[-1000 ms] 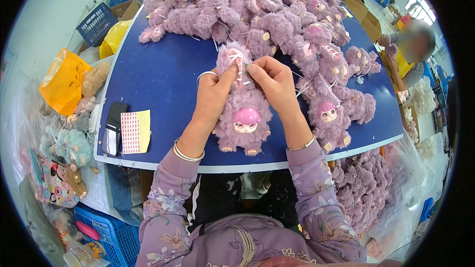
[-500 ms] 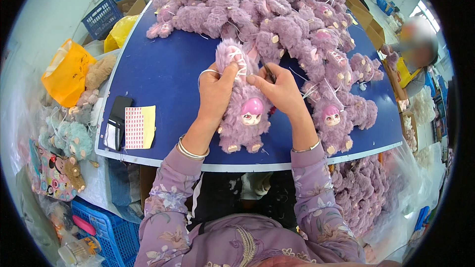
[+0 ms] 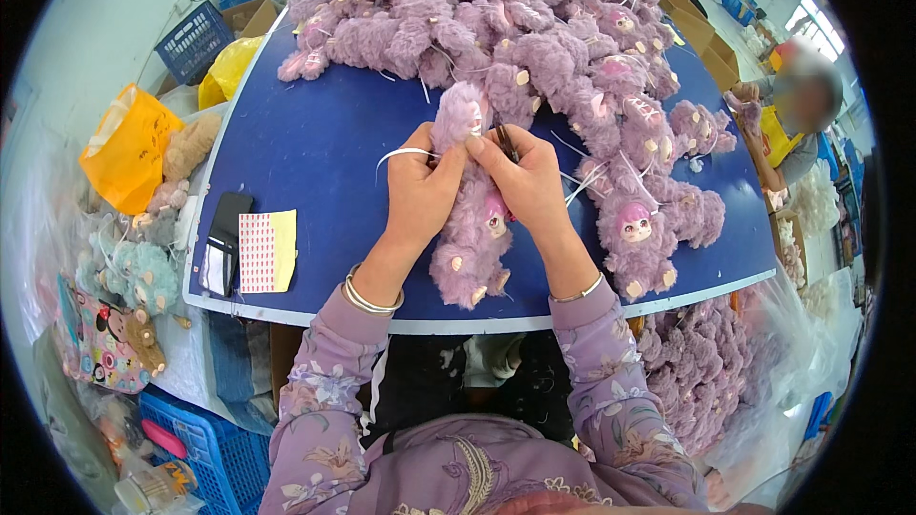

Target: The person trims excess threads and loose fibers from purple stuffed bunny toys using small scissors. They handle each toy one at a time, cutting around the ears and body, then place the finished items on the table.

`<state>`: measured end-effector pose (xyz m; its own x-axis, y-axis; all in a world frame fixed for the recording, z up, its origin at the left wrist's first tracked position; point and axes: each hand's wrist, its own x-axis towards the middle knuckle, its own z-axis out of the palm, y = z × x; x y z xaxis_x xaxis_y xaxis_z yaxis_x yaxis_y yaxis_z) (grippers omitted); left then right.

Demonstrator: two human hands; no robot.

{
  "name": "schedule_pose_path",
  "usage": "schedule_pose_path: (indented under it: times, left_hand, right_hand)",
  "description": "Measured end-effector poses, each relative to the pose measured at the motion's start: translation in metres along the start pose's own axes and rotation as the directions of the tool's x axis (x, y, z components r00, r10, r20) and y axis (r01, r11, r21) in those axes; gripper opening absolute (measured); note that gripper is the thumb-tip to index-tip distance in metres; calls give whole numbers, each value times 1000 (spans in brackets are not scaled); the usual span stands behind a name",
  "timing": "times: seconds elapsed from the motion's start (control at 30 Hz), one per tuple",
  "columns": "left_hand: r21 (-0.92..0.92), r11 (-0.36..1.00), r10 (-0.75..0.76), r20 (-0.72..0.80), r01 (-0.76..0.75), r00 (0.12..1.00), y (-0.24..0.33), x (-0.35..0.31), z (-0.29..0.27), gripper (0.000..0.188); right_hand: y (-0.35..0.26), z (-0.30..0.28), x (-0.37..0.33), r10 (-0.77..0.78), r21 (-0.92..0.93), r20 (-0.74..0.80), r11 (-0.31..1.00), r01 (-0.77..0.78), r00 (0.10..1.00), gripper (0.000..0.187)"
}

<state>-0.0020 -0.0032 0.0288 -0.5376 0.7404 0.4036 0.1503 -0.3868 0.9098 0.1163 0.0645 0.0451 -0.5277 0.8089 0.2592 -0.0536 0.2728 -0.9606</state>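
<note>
A fluffy purple plush doll (image 3: 467,253) with a pink-haired face hangs upright between my hands, turned partly to its side. My left hand (image 3: 420,191) grips it around the ear and head, a white ribbon trailing out to the left. At the laced white ribbon on the ear, my right hand (image 3: 525,176) pinches with thumb and finger. A dark slim tool (image 3: 506,143), its kind mostly hidden, is also held in that right hand. Another purple plush doll (image 3: 637,238) sits on the table to the right of my hands.
Many purple plush dolls (image 3: 420,19) are heaped across the far side of the blue table (image 3: 324,153). At the left lie a black phone (image 3: 225,238) and a sticker sheet (image 3: 265,253). A person (image 3: 792,114) works at the right. More purple plush (image 3: 697,372) lies below the table's right edge.
The doll has turned so its face points to the right. My right hand has moved left, closer to my left hand at the ear.
</note>
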Motion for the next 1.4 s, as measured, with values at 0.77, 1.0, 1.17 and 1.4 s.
schedule_pose_path:
  times: [0.77,1.0,1.17,1.4]
  left_hand:
    - [-76,994,-86,-28,84,996,-2,-1,3,12]
    - [-160,973,-182,-88,166,979,-1,-3,9,18]
    - [-150,960,-249,-58,238,967,1,-4,6,21]
    - [-273,920,-294,-13,280,956,0,3,-8,28]
  right_hand:
    - [5,0,-3,162,325,288,910,-256,944,21]
    - [5,2,-10,-57,166,205,986,23,977,22]
    - [4,-1,-12,-136,88,207,989,120,969,21]
    - [2,-16,4,4,170,164,985,-32,987,23]
